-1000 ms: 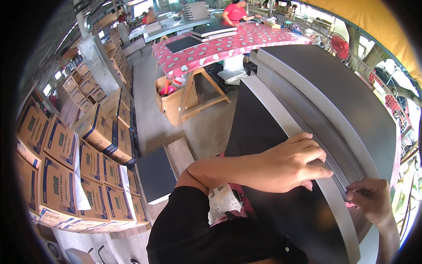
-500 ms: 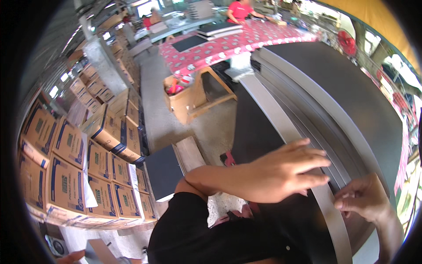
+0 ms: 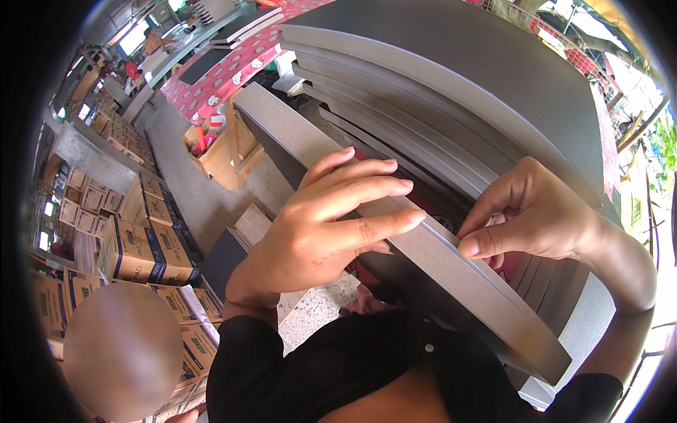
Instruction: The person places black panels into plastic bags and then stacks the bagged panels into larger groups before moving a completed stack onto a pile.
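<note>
Diagonally held slab (image 3: 479, 292): long, thick and straight-sided, running from upper left to lower right in front of the person's chest, between the torso and the large pile.
Upturned edge: greyish tan, finely ribbed lengthwise with many parallel lines, like thin layers pressed together; a bluish-white line follows its far border.
Near face: smooth, flat and black, partly hidden by the left arm and falling into shadow lower down.
Left hand (image 3: 324, 225): lies across the ribbed edge near its middle, fingers spread and nearly straight, tips toward the far side; it steadies the slab from above rather than closing round it.
Right hand (image 3: 532, 215): at the far border, fingers curled, thumb and forefinger almost together; whether anything is pinched between them I cannot tell.
Large pile (image 3: 451, 35): just beyond, a dark, smooth top over several thick grey edges.
Pink patterned cloth (image 3: 211, 88): over a table farther off, dark boards on it.
Open carton (image 3: 211, 158): on the floor near that table.
Brown boxes (image 3: 137, 254): stacked at left, well apart from the slab.
</note>
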The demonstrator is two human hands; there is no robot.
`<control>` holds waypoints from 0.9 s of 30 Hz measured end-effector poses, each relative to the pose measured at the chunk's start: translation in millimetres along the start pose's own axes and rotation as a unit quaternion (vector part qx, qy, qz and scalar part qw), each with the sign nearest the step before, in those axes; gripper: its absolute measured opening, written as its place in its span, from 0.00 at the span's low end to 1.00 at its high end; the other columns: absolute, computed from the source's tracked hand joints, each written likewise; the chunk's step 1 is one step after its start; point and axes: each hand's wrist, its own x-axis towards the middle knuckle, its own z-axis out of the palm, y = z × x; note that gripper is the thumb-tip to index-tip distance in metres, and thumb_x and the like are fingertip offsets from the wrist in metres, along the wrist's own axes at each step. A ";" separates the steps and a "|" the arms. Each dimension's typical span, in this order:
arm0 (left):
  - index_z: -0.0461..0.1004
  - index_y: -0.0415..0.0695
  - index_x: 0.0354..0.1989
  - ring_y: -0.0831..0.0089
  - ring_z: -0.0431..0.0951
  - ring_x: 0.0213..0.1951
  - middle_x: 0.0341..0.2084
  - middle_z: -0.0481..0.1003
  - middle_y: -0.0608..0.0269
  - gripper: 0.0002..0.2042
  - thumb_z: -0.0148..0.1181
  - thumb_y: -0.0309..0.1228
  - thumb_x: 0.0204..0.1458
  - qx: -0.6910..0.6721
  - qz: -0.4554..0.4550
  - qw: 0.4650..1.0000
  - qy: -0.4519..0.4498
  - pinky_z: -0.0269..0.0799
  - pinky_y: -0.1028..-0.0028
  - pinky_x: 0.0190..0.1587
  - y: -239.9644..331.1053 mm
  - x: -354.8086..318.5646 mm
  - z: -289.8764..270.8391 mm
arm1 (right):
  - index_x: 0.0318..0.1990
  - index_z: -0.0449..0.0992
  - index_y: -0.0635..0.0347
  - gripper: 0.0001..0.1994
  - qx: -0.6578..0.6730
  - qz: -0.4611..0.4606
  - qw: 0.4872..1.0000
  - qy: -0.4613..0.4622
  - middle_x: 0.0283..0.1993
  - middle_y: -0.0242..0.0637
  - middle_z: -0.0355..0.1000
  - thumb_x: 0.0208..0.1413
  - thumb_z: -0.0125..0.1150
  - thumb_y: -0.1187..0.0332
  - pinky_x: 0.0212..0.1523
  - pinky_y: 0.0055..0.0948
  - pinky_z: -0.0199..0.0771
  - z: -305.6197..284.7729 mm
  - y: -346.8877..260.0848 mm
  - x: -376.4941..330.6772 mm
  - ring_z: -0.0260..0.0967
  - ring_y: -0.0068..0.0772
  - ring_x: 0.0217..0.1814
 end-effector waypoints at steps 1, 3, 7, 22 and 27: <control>0.77 0.54 0.41 0.64 0.70 0.49 0.43 0.72 0.63 0.21 0.65 0.22 0.33 0.003 -0.003 1.000 0.000 0.56 0.58 0.55 1.1 -1.2 -0.2 | 0.30 0.78 0.67 0.09 0.011 -0.009 1.000 -0.005 0.22 0.36 0.73 0.43 0.67 0.69 0.23 0.17 0.71 0.5 2.0 1.0 0.69 0.19 0.22; 0.77 0.54 0.41 0.64 0.70 0.49 0.43 0.72 0.63 0.21 0.64 0.22 0.32 0.009 -0.007 1.000 0.001 0.56 0.58 0.55 2.7 -2.8 -0.6 | 0.30 0.78 0.67 0.09 0.033 -0.025 0.999 -0.015 0.23 0.36 0.74 0.43 0.66 0.69 0.23 0.17 0.71 1.2 4.7 2.2 0.69 0.19 0.22; 0.77 0.54 0.41 0.64 0.69 0.50 0.43 0.72 0.62 0.21 0.64 0.23 0.33 0.008 -0.010 1.000 0.009 0.56 0.58 0.55 3.5 -5.9 -0.2 | 0.30 0.78 0.68 0.09 -0.003 -0.033 0.999 -0.017 0.23 0.36 0.74 0.44 0.66 0.70 0.23 0.17 0.71 2.6 1.0 1.2 0.69 0.19 0.23; 0.78 0.54 0.39 0.64 0.70 0.48 0.42 0.72 0.62 0.20 0.65 0.26 0.31 0.014 -0.021 0.999 0.033 0.57 0.59 0.55 2.9 -6.9 2.5 | 0.26 0.76 0.69 0.06 -0.052 -0.070 0.996 0.033 0.21 0.37 0.72 0.40 0.62 0.74 0.25 0.19 0.70 4.2 2.0 1.2 0.69 0.19 0.23; 0.78 0.51 0.38 0.66 0.70 0.47 0.41 0.72 0.63 0.17 0.64 0.29 0.33 -0.024 -0.024 0.996 0.084 0.55 0.61 0.56 3.5 -13.9 4.3 | 0.30 0.71 0.69 0.07 -0.218 -0.263 0.929 0.139 0.29 0.34 0.69 0.39 0.57 0.82 0.24 0.16 0.67 23.8 12.8 -0.3 0.68 0.19 0.24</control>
